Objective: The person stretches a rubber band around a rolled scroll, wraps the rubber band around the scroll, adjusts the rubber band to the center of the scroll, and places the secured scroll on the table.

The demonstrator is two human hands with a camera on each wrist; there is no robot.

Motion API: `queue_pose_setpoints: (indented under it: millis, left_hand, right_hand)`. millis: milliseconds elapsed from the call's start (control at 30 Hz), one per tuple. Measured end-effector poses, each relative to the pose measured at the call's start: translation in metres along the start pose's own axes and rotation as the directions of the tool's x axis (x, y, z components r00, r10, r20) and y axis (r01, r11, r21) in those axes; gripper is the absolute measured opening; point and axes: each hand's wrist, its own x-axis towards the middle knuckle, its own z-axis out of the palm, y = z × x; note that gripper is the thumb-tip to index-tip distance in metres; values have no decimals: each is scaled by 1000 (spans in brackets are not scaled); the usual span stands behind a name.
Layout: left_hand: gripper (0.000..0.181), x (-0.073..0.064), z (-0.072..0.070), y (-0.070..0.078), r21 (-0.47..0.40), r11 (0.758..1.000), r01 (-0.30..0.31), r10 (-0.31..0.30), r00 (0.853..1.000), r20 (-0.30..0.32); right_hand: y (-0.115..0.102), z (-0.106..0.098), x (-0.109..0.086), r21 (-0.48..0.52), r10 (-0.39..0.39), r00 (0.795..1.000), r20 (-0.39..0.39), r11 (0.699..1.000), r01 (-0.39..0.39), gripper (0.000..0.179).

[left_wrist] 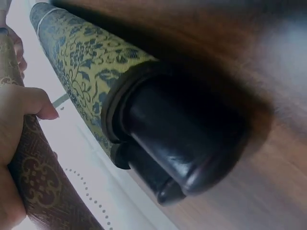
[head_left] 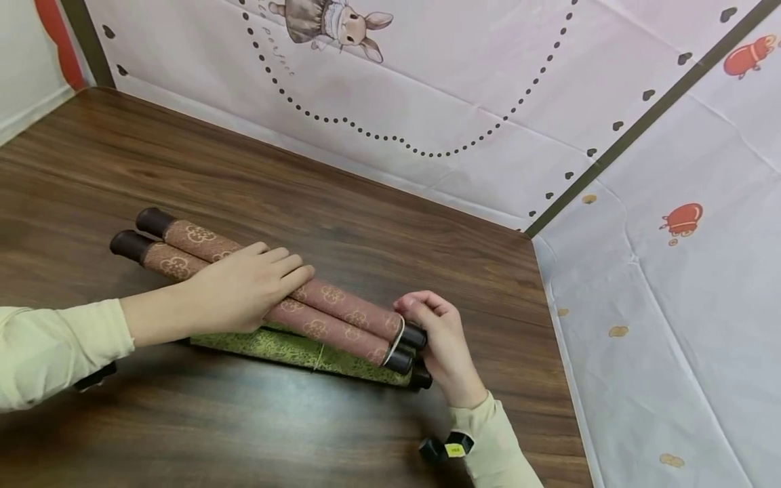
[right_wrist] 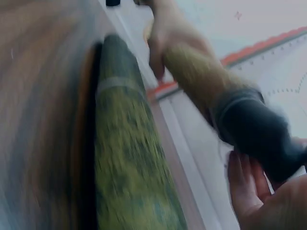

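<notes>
Two rolled scrolls point(head_left: 342, 335) with reddish-brown, gold-flowered covers and dark end knobs lie side by side, raised over a pair of green patterned scrolls point(head_left: 256, 344). Across the middle of the brown pair, my left hand point(head_left: 234, 288) grips from above. At their right end a thin pale band point(head_left: 395, 346) loops around both, close to the knobs. The curled fingertips of my right hand point(head_left: 442, 339) pinch at the band's upper side, with the palm beside the knobs. In the left wrist view, the green pair's black knobs point(left_wrist: 187, 129) point toward the camera.
The green scrolls rest on a dark wood-grain table point(head_left: 274, 420), with their own thin tie point(head_left: 318, 356) around them. Behind the table hangs a printed sheet point(head_left: 427, 88) with a rabbit and dotted lines; another white sheet point(head_left: 659, 305) borders the right side.
</notes>
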Motion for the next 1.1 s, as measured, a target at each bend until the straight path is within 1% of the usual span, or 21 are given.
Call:
queue_pose_setpoints:
  millis: [167,233,267,333,367,467,533,567,600,633,667,700,767,800,833,867,900,933,1033,1067,1100]
  left_hand:
    - [68,-6,-3,4,-43,999,-12,12,1000,-10]
    - [69,-7,-4,4,-53,999,6,-7,1000,-14]
    - [70,-7,-5,3,-59,998,18,-19,1000,-15]
    - [70,-8,-6,1,-66,997,35,-36,999,-13]
    - [70,-8,-6,1,-69,997,41,-42,999,-9]
    - [72,-9,-8,-1,-82,996,46,-45,999,5]
    - [70,-8,-8,-1,-89,995,37,-36,999,14]
    - [70,-8,-7,0,-93,995,35,-34,999,17]
    - [69,-8,-7,0,-96,995,31,-30,999,17]
    - [67,-8,-7,0,-98,995,24,-23,1000,12]
    - [65,-9,-6,0,-94,996,7,-6,1000,7]
    - [65,-9,-6,1,-89,996,-16,16,1000,-2]
    - [64,-9,-5,2,-87,994,-63,60,998,-28]
    - [64,-9,-4,3,-88,992,-90,86,995,-44]
    - [63,-8,-4,4,-90,989,-118,113,992,-61]
    - [65,-8,-4,5,-86,985,-148,142,987,-75]
    - [66,-8,-4,5,-88,981,-172,164,982,-92]
    - [67,-8,-4,6,-88,978,-190,181,978,-107]
    - [67,-10,-6,4,-80,973,-218,206,970,-132]
    - [67,-11,-7,3,-78,973,-216,205,970,-132]
    - [66,-12,-8,3,-79,975,-209,198,971,-131]
  right_hand:
    - [-5,-20,2,-125,-114,988,100,984,126,8]
    - [-8,-27,-1,-232,-214,954,209,937,261,9]
    - [-10,-30,-4,-286,-268,922,281,893,347,10]
    - [-13,-34,-9,-384,-365,821,439,750,539,15]
    - [-15,-35,-11,-422,-394,760,516,655,626,18]
    - [-17,-31,-17,-475,-442,568,694,312,823,21]
    - [-15,-25,-19,-474,-453,464,761,100,875,13]
    - [-14,-22,-19,-465,-466,420,779,21,885,8]
    - [-13,-20,-19,-451,-491,391,778,-5,892,4]
    - [-11,-17,-19,-439,-521,385,762,22,898,5]
    - [-10,-16,-19,-420,-548,409,730,112,901,7]
    - [-9,-16,-19,-378,-569,452,687,251,891,9]
    - [-8,-18,-18,-206,-569,571,592,578,790,7]
    - [-7,-20,-16,-104,-555,629,544,700,707,7]
    - [-8,-22,-14,-64,-532,681,504,763,643,5]
    - [-7,-25,-12,-68,-501,711,493,793,606,5]
    - [-7,-28,-9,-123,-471,721,508,789,602,5]
    - [-7,-30,-6,-206,-444,720,534,757,620,7]
    - [-8,-39,0,-438,-392,689,609,558,705,16]
    - [-9,-41,1,-462,-357,690,629,542,702,22]
    - [-11,-42,2,-474,-311,710,632,570,671,30]
